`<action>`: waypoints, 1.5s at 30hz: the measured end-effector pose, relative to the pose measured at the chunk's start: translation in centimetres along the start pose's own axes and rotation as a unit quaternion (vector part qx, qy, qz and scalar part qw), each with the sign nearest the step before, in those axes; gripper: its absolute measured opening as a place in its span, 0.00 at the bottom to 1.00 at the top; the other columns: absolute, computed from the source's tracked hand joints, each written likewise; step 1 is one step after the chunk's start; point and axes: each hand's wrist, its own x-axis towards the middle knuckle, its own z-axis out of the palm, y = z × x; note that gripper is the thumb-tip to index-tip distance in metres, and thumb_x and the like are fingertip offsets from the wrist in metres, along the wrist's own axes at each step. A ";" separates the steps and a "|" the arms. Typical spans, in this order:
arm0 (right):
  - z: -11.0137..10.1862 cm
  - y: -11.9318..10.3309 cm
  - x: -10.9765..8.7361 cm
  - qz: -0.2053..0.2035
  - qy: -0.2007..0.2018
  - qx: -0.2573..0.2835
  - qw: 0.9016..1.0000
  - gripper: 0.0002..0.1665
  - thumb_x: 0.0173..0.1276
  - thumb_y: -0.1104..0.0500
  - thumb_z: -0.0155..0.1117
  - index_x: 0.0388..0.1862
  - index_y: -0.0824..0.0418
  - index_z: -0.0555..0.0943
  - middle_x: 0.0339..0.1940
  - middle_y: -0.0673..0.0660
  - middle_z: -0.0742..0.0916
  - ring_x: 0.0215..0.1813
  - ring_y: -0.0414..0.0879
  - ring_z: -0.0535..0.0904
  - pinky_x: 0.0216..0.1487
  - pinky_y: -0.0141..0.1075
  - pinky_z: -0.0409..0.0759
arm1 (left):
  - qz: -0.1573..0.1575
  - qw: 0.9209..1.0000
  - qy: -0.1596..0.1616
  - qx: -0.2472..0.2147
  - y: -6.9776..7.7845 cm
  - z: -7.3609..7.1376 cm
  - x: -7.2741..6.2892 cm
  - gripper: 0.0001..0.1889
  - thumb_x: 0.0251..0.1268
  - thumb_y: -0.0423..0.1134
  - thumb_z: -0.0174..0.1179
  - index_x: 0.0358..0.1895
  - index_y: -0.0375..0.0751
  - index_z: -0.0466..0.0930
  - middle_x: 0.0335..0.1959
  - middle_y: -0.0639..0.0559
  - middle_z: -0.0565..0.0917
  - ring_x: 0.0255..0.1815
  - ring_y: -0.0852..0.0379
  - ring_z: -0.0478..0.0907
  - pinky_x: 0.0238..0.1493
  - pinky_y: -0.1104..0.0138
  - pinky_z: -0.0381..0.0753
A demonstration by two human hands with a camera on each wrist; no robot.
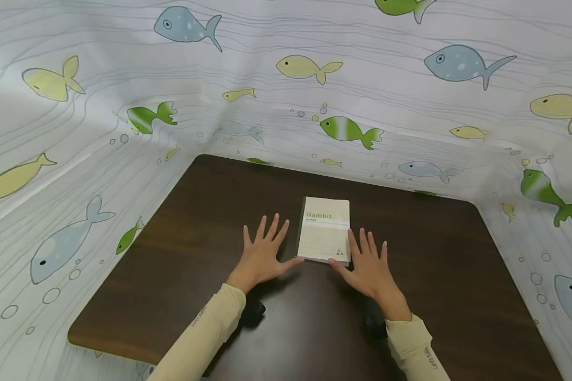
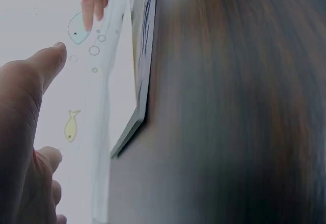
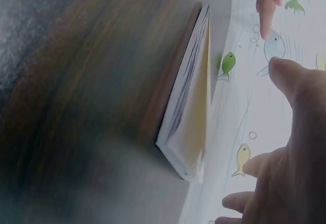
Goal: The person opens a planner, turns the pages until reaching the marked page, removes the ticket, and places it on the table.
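Observation:
A cream notebook (image 1: 325, 230) with "Gambit" on its cover and a dark spine lies closed on the dark brown table (image 1: 171, 254). My left hand (image 1: 263, 256) hovers at its lower left, fingers spread, the thumb near the notebook's corner. On the other side, my right hand (image 1: 368, 264) is spread too, thumb and index finger close to the lower right edge. Neither hand holds anything. In the left wrist view the notebook (image 2: 135, 76) shows its page edges, apart from the fingers. The right wrist view shows the notebook (image 3: 188, 107) with its cover slightly lifted from the pages.
A white cloth (image 1: 276, 32) printed with fish surrounds the table at the back and both sides. Dark wrist straps with cameras (image 1: 253, 313) sit under both forearms, near the cream sleeves (image 1: 205, 333).

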 end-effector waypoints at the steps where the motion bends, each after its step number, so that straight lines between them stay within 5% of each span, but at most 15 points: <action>1: 0.4 0.1 -0.1 0.002 0.000 0.002 1.000 0.60 0.72 0.27 0.54 0.86 0.62 0.48 0.84 0.72 0.52 0.84 0.70 0.43 0.75 0.74 0.35 | 0.002 1.000 -0.002 -0.005 0.1 0.5 -0.1 0.55 0.62 0.81 0.50 0.86 0.53 0.47 0.86 0.45 0.45 0.85 0.36 0.40 0.73 0.25 0.39; 14: 5.3 1.1 -0.9 0.041 -0.031 0.137 0.989 0.57 0.77 0.30 0.51 0.86 0.66 0.45 0.84 0.69 0.55 0.84 0.65 0.47 0.77 0.71 0.34 | -0.011 0.993 -0.036 -0.113 1.2 6.3 -1.9 0.52 0.65 0.78 0.50 0.85 0.51 0.50 0.86 0.46 0.48 0.85 0.37 0.43 0.75 0.29 0.36; 20: 7.4 1.9 -2.0 0.065 0.020 0.207 0.976 0.51 0.81 0.35 0.49 0.84 0.69 0.51 0.83 0.70 0.60 0.84 0.65 0.51 0.79 0.65 0.30 | 0.000 0.994 -0.029 -0.103 1.2 7.5 -2.8 0.54 0.64 0.80 0.50 0.85 0.51 0.51 0.85 0.47 0.50 0.85 0.40 0.44 0.77 0.32 0.34; 25: 7.0 2.2 -0.9 0.049 0.062 0.220 0.972 0.43 0.83 0.39 0.50 0.81 0.70 0.61 0.82 0.69 0.62 0.84 0.64 0.51 0.79 0.65 0.30 | 0.033 0.996 -0.006 -0.080 1.0 7.0 -1.4 0.54 0.63 0.79 0.53 0.84 0.49 0.54 0.85 0.45 0.53 0.85 0.40 0.47 0.77 0.32 0.36; 45: 4.9 3.3 4.1 0.063 0.112 0.289 0.949 0.37 0.83 0.43 0.51 0.76 0.69 0.70 0.83 0.73 0.56 0.85 0.66 0.40 0.81 0.62 0.31 | 0.027 0.997 -0.018 -0.068 0.4 6.2 4.6 0.61 0.56 0.79 0.59 0.86 0.50 0.45 0.86 0.46 0.44 0.86 0.45 0.39 0.79 0.36 0.31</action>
